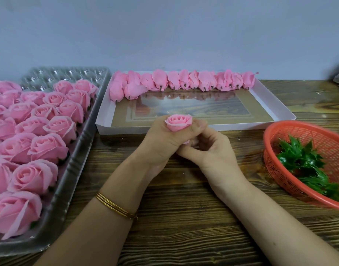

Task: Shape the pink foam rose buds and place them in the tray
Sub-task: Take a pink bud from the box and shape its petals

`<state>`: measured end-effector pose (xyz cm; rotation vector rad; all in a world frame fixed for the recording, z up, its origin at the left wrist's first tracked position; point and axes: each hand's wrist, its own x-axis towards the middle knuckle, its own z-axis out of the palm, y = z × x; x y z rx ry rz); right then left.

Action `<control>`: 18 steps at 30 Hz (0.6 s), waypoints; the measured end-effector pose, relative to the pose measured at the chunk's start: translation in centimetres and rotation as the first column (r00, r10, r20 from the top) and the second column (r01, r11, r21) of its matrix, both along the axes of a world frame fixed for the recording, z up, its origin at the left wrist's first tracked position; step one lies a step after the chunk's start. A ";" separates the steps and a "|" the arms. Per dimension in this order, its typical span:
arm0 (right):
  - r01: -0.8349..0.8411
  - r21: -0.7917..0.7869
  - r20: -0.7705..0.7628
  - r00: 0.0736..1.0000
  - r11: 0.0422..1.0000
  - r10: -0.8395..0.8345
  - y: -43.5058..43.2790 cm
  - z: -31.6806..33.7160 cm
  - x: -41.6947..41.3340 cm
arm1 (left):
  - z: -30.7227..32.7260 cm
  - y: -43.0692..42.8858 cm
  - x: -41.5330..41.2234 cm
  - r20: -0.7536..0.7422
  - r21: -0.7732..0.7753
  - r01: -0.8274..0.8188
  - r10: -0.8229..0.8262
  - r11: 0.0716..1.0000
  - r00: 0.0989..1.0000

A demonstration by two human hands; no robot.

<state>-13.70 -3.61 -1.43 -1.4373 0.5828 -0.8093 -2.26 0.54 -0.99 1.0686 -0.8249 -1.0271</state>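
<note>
Fingers (200, 125) of the left hand (161, 146) wrapped round one pink rose bud (179, 122), right hand (210, 150) pinching in under its base. Up-frame across the desk (184, 217), just beyond both hands: white tray (279, 110), bare floor nearest. Along its far edge, row of buds (184, 81), stems pointing down-frame. Held bud upright, open face up, stem end hidden in the grip; left hand nearer the tray, probably the carrier.

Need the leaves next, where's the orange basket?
Head view: the orange basket sits on the wooden table at the far right, beside the right hand, just nearer than the white tray.
</note>
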 end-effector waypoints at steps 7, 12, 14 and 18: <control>0.024 -0.063 -0.001 1.000 0.998 -0.024 0.0 -0.1 0.1 | -0.1 0.0 0.0 0.001 0.011 0.002 -0.002 1.000 1.000; -0.035 -0.009 0.025 0.999 0.999 0.035 -0.2 -0.1 -0.1 | -0.2 0.1 0.4 0.036 0.038 0.034 -0.035 0.999 0.999; -0.049 0.041 0.035 0.998 0.998 0.048 -0.1 0.0 0.0 | -0.1 0.2 0.4 0.032 0.030 0.042 -0.043 0.999 0.999; -0.100 0.087 0.033 0.995 0.991 0.098 -0.3 0.1 0.0 | 0.1 0.2 0.2 0.085 0.018 0.019 -0.020 1.000 0.996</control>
